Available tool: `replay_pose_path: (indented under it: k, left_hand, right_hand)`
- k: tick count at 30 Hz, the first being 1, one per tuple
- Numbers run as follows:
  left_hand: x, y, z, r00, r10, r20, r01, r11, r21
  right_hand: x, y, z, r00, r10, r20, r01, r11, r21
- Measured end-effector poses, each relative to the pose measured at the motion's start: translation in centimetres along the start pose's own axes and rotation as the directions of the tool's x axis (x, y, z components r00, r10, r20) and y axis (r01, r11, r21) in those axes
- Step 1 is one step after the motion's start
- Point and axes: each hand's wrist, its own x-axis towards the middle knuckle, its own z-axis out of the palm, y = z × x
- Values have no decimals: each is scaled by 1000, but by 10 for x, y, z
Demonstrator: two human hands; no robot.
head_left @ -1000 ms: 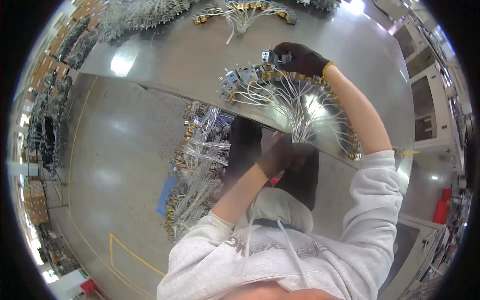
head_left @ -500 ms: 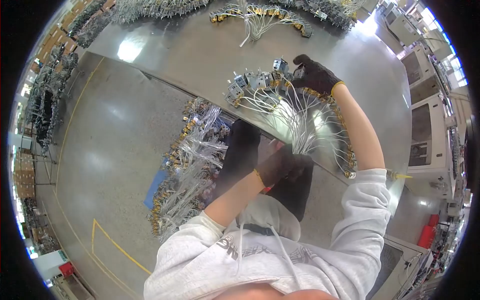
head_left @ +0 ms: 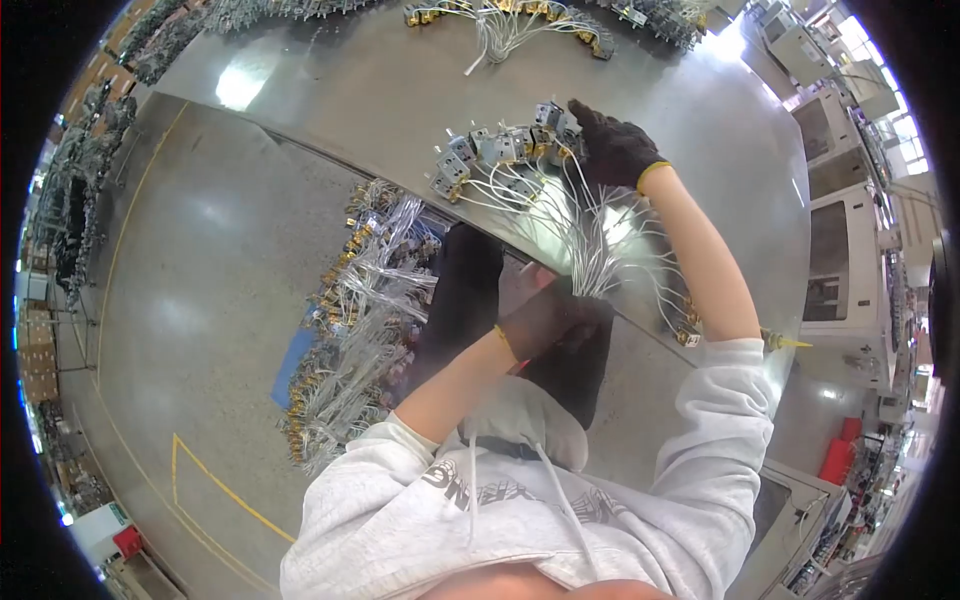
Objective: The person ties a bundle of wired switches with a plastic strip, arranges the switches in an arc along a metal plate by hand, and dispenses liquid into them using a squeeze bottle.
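Note:
My left hand (head_left: 555,318), in a dark glove with a yellow cuff edge, is closed around the gathered end of a bundle of white wires (head_left: 595,265) at the table's near edge. From there the wires fan out to small metal-cased connectors (head_left: 505,148) with brass-coloured parts, lying in an arc on the table. At the top of the arc is my right hand (head_left: 618,150), gloved the same way. Its fingers bend around a connector there, which the glove mostly hides. More connectors (head_left: 687,325) lie at the arc's right end, partly behind my right forearm.
The metal table (head_left: 370,110) holds another wire fan (head_left: 497,30) and heaps of similar parts farther back. Beside my legs lies a large pile of wired connectors (head_left: 365,300), with something blue (head_left: 292,365) under it. Machines (head_left: 838,255) line the right side.
My right hand has shifted slightly left along the arc, and its finger gap has narrowed. My left hand keeps its hold on the wires. The whole view has shifted a little.

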Motion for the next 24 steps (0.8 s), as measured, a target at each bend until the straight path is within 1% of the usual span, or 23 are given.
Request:
replay_pose_path:
  k: [1, 2, 4, 5, 6, 7, 8, 9, 10, 11, 12, 14, 15, 16, 17, 18, 19, 20, 21, 22, 24]
  left_hand:
    - [-2, 3, 1, 1000, 0, -4, 0, 1000, 6]
    - [-4, 6, 2, 1000, -4, -6, 4, 1000, -6]
    - [-7, 8, 5, 1000, -13, -9, 12, 1000, -23]
    - [-8, 10, 5, 1000, -16, -11, 16, 999, -29]
    - [-10, 12, 7, 1000, -24, -15, 24, 999, -38]
    - [-12, 13, 9, 999, -36, -23, 35, 998, -47]
    - [-12, 15, 9, 999, -38, -33, 36, 998, -56]
    - [-12, 14, 10, 999, -36, -34, 33, 996, -77]
    - [-10, 11, 11, 999, -25, -38, 21, 995, -102]
    - [-6, 2, 7, 1000, 8, 5, -7, 987, -161]
    - [-2, -7, 3, 998, 42, 49, -30, 974, -223]
    - [8, -20, -9, 985, 117, 129, -69, 942, -329]
    - [13, -24, -14, 986, 58, 153, -9, 953, -304]
    - [14, -22, -12, 985, 29, 169, 22, 958, -287]
    - [15, -20, -9, 983, -1, 185, 52, 962, -270]
    - [11, -8, 1, 989, 103, 108, -75, 968, -238]
    - [9, -6, 4, 985, 159, 69, -140, 966, -218]
    - [7, -5, 7, 976, 213, 31, -204, 960, -194]
    - [8, -7, 5, 978, 210, -7, -209, 969, -133]
    - [7, -9, 4, 977, 207, -46, -209, 975, -69]
    - [2, -5, 2, 980, 198, -36, -200, 977, -74]
  right_hand:
    - [-6, -3, -13, 996, 63, 63, -67, 996, 65]
    - [-7, 2, -20, 996, 54, 68, -58, 996, 64]
    - [-10, 8, -32, 949, 100, 299, -119, 992, 48]
    - [-14, 6, -31, 954, 119, 275, -110, 993, -47]
    - [-19, 7, -22, 952, 120, 283, -111, 993, -47]
    - [-26, 9, -6, 989, 116, 95, -115, 993, -13]
    - [-32, 12, 8, 989, 113, -96, -111, 994, 19]
    - [-34, 7, 13, 990, 112, -83, -111, 994, 18]
    - [-37, 0, 19, 978, 96, -187, -108, 993, -54]
    - [-39, -5, 22, 954, 71, -292, -111, 986, -124]
    - [-38, -4, 25, 955, 69, -289, -109, 986, -125]
    - [-32, 2, 29, 966, 44, -255, -83, 986, -143]
    - [-28, 1, 17, 966, 52, -254, -90, 986, -141]
    - [-21, -2, -9, 990, 133, -36, -136, 987, -84]
    - [-13, -1, -25, 963, 195, 184, -191, 981, -39]
    - [-5, 5, -22, 963, 201, 179, -198, 980, -39]
    - [5, 11, -18, 998, 33, -48, -29, 997, 68]
    - [12, 16, -14, 950, -121, -287, 164, 978, 130]
    - [15, -4, -24, 941, -122, -314, 192, 960, 202]
    - [20, -21, -29, 939, -124, -320, 196, 959, 203]
    - [30, -43, -32, 984, -167, -64, 169, 985, 22]
